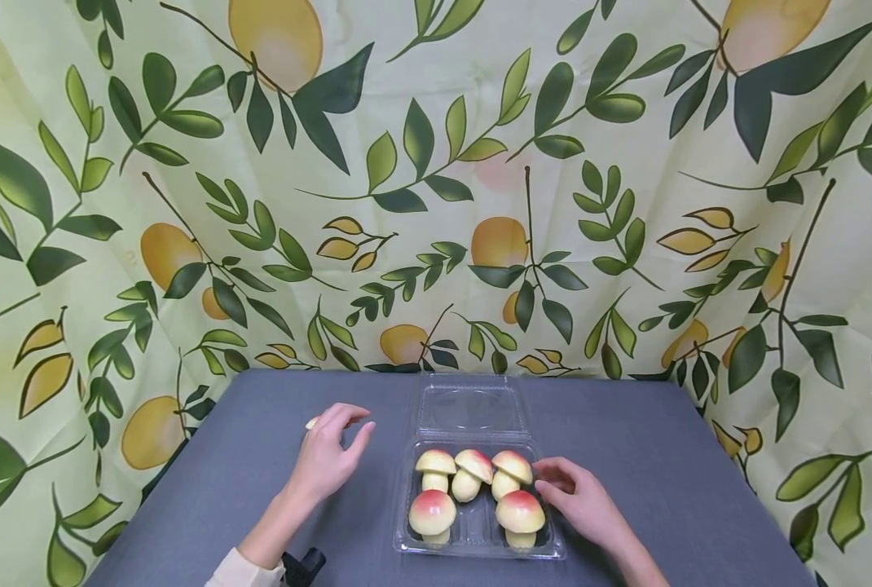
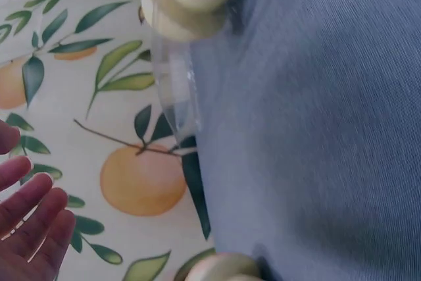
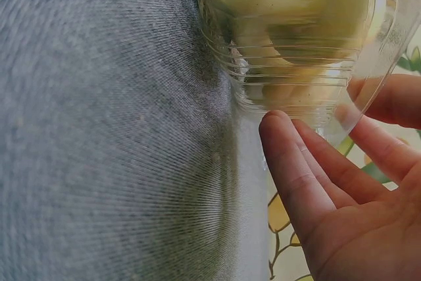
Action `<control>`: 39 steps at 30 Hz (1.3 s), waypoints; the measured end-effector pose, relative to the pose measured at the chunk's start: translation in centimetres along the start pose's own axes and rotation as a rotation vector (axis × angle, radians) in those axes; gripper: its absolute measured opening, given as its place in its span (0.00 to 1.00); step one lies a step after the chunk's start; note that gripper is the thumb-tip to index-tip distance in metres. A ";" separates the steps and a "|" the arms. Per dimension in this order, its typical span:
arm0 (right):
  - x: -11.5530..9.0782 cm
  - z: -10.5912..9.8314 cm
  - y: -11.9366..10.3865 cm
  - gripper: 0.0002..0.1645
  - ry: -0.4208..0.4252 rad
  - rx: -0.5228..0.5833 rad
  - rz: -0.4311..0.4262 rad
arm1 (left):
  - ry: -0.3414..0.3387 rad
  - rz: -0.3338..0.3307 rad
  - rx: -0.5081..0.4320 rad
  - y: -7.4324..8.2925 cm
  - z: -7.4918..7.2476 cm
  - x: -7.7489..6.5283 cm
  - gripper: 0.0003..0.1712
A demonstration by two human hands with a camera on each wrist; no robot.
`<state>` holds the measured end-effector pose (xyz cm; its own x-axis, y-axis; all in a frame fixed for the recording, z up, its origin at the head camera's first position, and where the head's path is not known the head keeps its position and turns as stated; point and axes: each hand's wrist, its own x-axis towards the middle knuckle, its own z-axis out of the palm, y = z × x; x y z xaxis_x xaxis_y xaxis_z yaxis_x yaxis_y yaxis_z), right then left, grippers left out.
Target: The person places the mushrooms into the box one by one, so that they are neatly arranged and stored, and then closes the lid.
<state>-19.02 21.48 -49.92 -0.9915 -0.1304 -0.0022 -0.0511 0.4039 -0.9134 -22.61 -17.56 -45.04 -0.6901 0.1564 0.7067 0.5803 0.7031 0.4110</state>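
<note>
A clear plastic clamshell container (image 1: 476,542) lies with its lid folded back on the grey table. It holds several mushroom models (image 1: 432,509) with cream stems and red-blushed caps, three in the back row and two in front. Right of the container, my right hand (image 1: 583,497) has its fingertips right at the side wall, and the ridged plastic shows close up in the right wrist view. My left hand (image 1: 329,452) hovers left of the container, fingers loosely bent and holding nothing. Behind it peeks a small pale rounded thing (image 1: 310,423), mostly hidden.
The lid (image 1: 473,405) lies toward the back edge of the table (image 1: 612,424). A patterned cloth (image 1: 436,244) with fruit and leaves hangs behind and along both sides. A black strap device (image 1: 304,566) sits at my left wrist.
</note>
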 end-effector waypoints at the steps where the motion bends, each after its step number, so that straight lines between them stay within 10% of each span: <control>1: 0.0 0.0 0.1 0.21 -0.002 0.002 -0.007 | -0.006 -0.002 0.009 -0.2 -0.1 0.0 0.11; 39: -0.1 0.1 0.4 0.20 0.011 0.036 -0.046 | -0.222 -0.290 0.125 -9.2 -1.3 -0.8 0.23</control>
<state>-18.98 21.60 -50.32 -0.9894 -0.1382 0.0445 -0.0927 0.3653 -0.9263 -26.87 -25.00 -48.63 -0.9026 0.0750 0.4238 0.2992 0.8173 0.4924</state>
